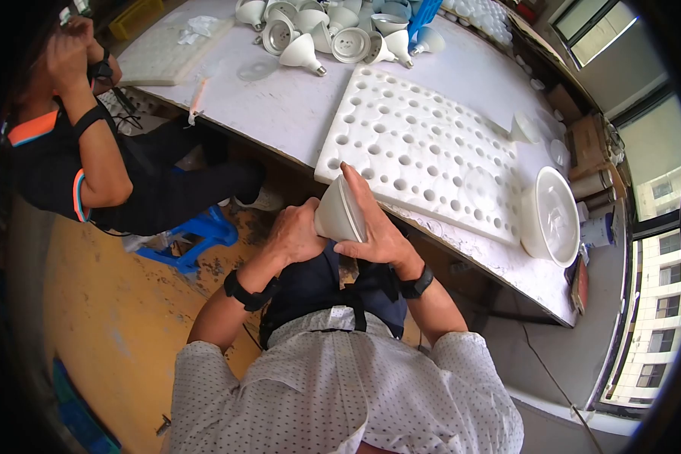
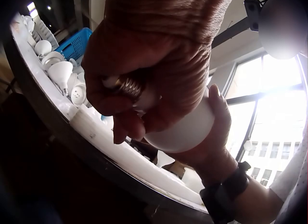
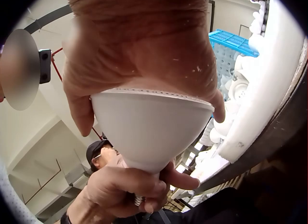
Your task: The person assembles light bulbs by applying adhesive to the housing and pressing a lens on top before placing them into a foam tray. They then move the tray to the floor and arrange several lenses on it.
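A white cone-shaped lamp bulb (image 1: 338, 213) is held between both hands in front of the body, at the table's near edge. My left hand (image 1: 295, 231) grips its narrow end, with fingers curled around the neck. The metal screw base (image 2: 130, 85) shows between those fingers in the left wrist view. Across the wide face, my right hand (image 1: 382, 234) spans the bulb, thumb and fingers bent over opposite sides of the rim. In the right wrist view the bulb's smooth body (image 3: 151, 130) tapers down into the left hand (image 3: 127, 188); the right palm hides its face.
A white foam tray (image 1: 424, 151) full of holes lies on the table, a white bowl (image 1: 550, 216) at its right end. Several lamp housings (image 1: 303, 53) pile up at the back by a blue basket (image 2: 76, 45). Another person (image 1: 91, 159) sits at the left near a blue stool (image 1: 193, 238).
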Motion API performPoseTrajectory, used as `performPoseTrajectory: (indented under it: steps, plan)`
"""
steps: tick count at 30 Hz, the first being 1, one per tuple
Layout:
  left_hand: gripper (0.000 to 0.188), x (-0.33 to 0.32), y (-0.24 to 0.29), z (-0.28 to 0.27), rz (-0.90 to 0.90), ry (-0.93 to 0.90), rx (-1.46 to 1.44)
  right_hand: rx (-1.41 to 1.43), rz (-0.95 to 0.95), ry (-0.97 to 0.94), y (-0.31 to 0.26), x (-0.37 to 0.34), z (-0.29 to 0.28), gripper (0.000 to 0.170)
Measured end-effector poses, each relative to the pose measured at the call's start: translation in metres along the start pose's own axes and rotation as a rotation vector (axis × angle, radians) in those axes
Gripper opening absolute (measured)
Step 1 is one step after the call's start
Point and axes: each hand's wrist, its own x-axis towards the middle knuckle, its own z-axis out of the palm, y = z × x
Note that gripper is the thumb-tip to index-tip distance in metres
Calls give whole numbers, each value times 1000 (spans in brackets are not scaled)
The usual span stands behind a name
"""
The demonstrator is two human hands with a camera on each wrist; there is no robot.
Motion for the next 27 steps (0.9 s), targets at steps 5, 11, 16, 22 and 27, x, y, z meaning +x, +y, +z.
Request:
performPoseTrajectory:
  steps: [5,11,16,22,27]
  plan:
    - [30,1,0,0,18,-17,4,20,3,2,-1,-3,2,107]
    - [29,-2,8,-4,18,-62,92,27,26,8,2,-11,9,107]
    - [29,-5,1,6,25,-73,166,30,50,24,3,-19,14,106]
    - [42,-3,5,6,11,-221,75,10,31,12,7,-23,11,104]
    - [92,5,1,-12,130,-535,-456,-109,-94,37,0,-25,13,103]
